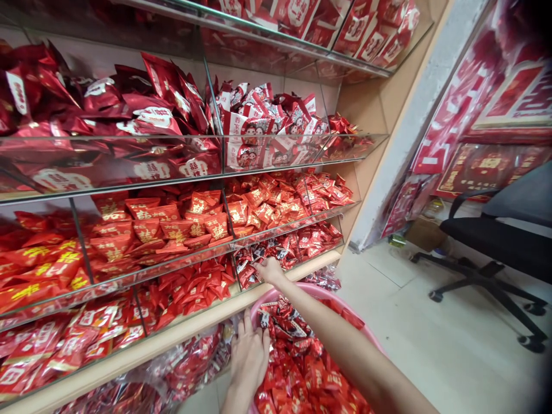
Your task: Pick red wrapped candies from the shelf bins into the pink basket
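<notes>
Left hand (249, 357): fingers pressed together, laid flat at basin (330, 294) rim, over packets (302, 368). Right hand (269, 269): stretched to bottom shelf (310, 265), fingers buried among shelf packets (310, 238), grip cannot be told. Basin is best kept steadied close beneath.

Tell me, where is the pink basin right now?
In the head view, bottom centre, below the lowest shelf, sits the pink basin, full of red packets; the left hand rests on its left rim.

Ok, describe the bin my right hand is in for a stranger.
Find the glass-fronted shelf wall and drop to its lowest tier, above the pink basin. The right-end bin, where the right hand reaches, holds red packets marked black and white; the next bin's are plain red.
</notes>
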`<action>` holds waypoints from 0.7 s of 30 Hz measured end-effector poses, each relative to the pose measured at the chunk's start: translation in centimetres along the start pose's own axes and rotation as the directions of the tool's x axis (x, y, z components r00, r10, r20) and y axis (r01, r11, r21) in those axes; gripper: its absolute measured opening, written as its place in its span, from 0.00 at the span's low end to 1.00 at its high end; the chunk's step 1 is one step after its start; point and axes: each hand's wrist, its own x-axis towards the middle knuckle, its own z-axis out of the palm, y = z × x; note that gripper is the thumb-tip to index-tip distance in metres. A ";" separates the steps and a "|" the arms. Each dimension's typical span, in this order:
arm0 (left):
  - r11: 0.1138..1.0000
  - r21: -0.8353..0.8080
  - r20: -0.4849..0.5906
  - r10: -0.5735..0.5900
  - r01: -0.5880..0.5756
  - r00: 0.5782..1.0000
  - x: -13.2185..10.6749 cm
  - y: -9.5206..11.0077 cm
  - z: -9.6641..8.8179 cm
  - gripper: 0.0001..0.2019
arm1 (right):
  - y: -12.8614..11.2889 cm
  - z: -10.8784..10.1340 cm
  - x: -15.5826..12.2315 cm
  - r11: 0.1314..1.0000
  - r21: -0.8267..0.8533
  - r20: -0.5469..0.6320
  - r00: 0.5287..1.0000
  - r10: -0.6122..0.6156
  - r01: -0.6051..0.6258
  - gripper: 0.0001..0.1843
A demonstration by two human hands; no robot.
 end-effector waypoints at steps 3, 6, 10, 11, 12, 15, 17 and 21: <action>1.000 0.019 -0.007 0.012 -0.011 1.000 -0.1 0.1 -0.2 0.26 | -0.1 0.4 0.2 0.991 0.092 0.057 0.994 0.096 -0.101 0.16; 0.999 0.035 -0.018 0.018 -0.017 1.000 -0.1 0.0 -0.1 0.26 | -0.3 0.2 0.1 0.966 0.186 0.122 0.980 0.159 -0.180 0.14; 0.999 0.030 -0.020 0.019 -0.018 1.000 0.0 -0.1 0.1 0.27 | -0.6 -0.4 -0.4 0.932 0.288 0.192 0.966 0.171 -0.222 0.14; 0.999 0.027 -0.022 0.022 -0.022 1.000 0.0 -0.2 0.2 0.27 | -0.6 -0.6 -0.6 0.923 0.311 0.205 0.964 0.167 -0.226 0.14; 0.999 0.025 -0.025 0.028 -0.028 0.999 0.1 -0.2 0.2 0.26 | -0.6 -0.7 -0.8 0.914 0.334 0.217 0.963 0.162 -0.229 0.14; 0.999 0.025 -0.036 0.034 -0.033 0.999 0.2 -0.3 0.4 0.26 | -0.7 -1.1 -1.2 0.887 0.396 0.251 0.957 0.146 -0.239 0.13; 0.999 0.023 -0.037 0.030 -0.029 0.999 0.2 -0.4 0.6 0.26 | -0.6 -1.5 -1.4 0.870 0.429 0.264 0.955 0.137 -0.243 0.13; 0.999 0.024 -0.041 0.035 -0.034 0.999 0.2 -0.3 0.5 0.27 | -0.1 -2.5 -1.6 0.851 0.478 0.241 0.964 0.109 -0.216 0.11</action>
